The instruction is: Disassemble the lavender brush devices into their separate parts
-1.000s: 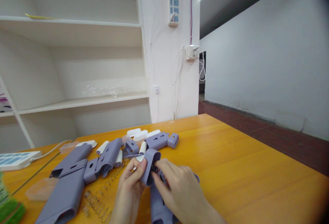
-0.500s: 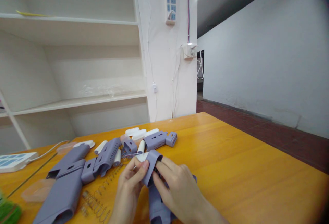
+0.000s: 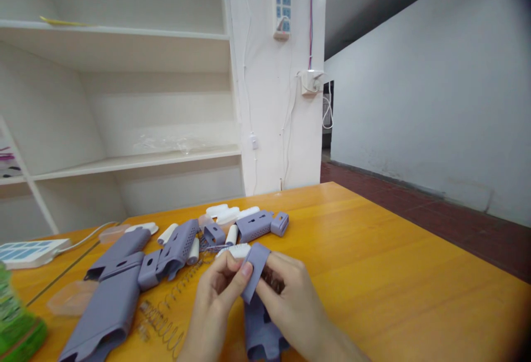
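My left hand [image 3: 218, 295] pinches a small purple plastic sleeve [image 3: 256, 268] between thumb and fingers. My right hand [image 3: 296, 295] is closed at the right side of that sleeve, its fingertips at the opening. In the curl of its fingers shows a dark coil, which looks like a metal spring [image 3: 274, 281]. Just behind the sleeve is a white ridged part [image 3: 234, 251]; whether it is attached cannot be made out. Under my hands lies a larger purple housing [image 3: 263, 331], partly covered by my right hand. Loose coil springs [image 3: 164, 326] lie left of my left hand.
Several purple housings [image 3: 105, 306] and white cylinders [image 3: 193, 251] lie on the wooden table [image 3: 373, 273]. White oval pieces [image 3: 228, 215] are at the back. A green bottle [image 3: 19, 317] and power strip [image 3: 35, 254] stand at left. Behind are white shelves [image 3: 136, 163].
The view has swung slightly left, so more of the green bottle shows. My right hand has turned a little, and the dark coil in its fingers shows more clearly. Both hands keep their hold.
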`<act>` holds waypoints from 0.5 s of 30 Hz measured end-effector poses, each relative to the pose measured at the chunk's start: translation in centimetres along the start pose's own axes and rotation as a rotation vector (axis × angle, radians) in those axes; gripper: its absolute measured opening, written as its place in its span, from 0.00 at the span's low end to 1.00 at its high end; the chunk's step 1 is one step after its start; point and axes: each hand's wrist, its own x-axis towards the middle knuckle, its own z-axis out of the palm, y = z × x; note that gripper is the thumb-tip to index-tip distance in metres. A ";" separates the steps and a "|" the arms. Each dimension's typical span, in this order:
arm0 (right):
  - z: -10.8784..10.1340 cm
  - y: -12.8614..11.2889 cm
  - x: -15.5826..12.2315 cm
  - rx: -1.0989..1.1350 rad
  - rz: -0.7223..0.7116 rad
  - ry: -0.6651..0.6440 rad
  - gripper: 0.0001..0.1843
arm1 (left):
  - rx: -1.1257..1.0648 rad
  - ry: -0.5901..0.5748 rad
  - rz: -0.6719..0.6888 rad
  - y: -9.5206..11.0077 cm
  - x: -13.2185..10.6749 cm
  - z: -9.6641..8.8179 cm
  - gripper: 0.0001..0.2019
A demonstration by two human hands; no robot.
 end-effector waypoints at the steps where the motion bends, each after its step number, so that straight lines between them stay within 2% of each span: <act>1: 0.0 -0.1 0.1 0.022 0.015 0.000 0.07 | -0.004 0.000 0.005 0.0 0.2 -0.2 0.20; 5: -0.1 0.0 0.4 -0.041 0.019 -0.016 0.03 | -0.040 0.038 -0.006 -0.9 1.0 -1.6 0.19; 8: -0.1 0.4 0.3 -0.106 0.010 -0.026 0.06 | -0.037 0.066 -0.023 -1.4 1.3 -2.4 0.19; 15: -0.1 1.1 0.0 -0.226 -0.066 -0.063 0.04 | -0.002 0.075 -0.056 -1.0 0.9 -1.9 0.20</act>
